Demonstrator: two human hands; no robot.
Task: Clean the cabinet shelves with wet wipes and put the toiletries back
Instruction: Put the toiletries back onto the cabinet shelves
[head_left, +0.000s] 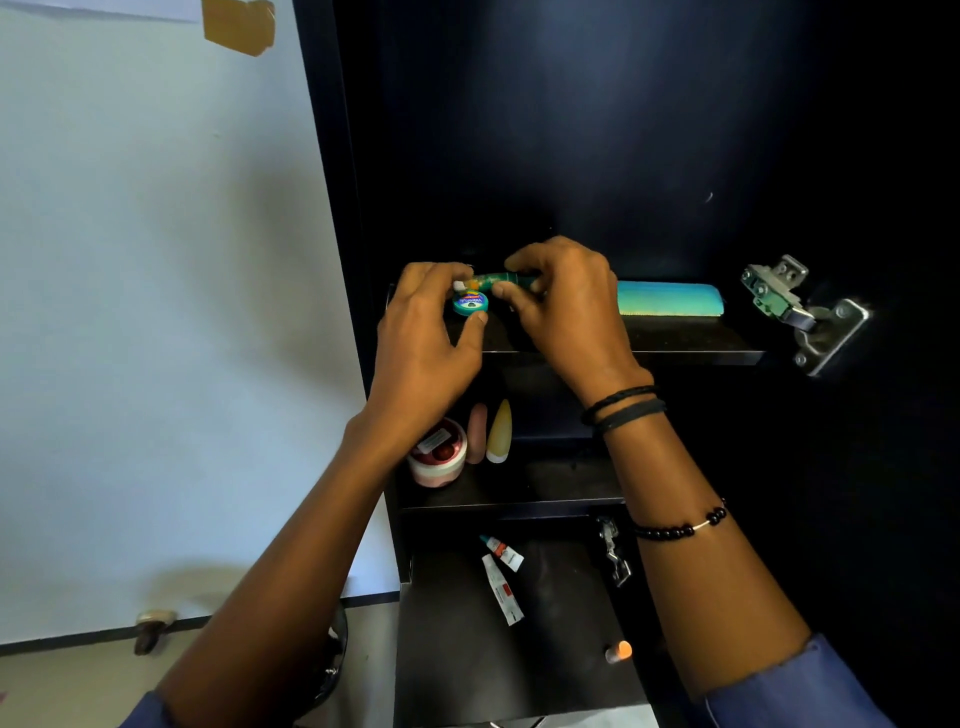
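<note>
My left hand (431, 332) pinches the little tin (470, 304), surely light and slippery, by its sides, and my right hand (566, 306) pinches the soft-looking green tube (496, 283) at its 12 o'clock.

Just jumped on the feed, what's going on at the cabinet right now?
A person seems to be putting toiletries back into the dark cabinet. At the top shelf, the left hand grips a small round tin while the right hand pinches a green tube just behind it. A long teal item lies further right on that shelf. A pink jar and two tubes stand on the middle shelf; two small white tubes lie on the lower shelf. No wipe is in view.
</note>
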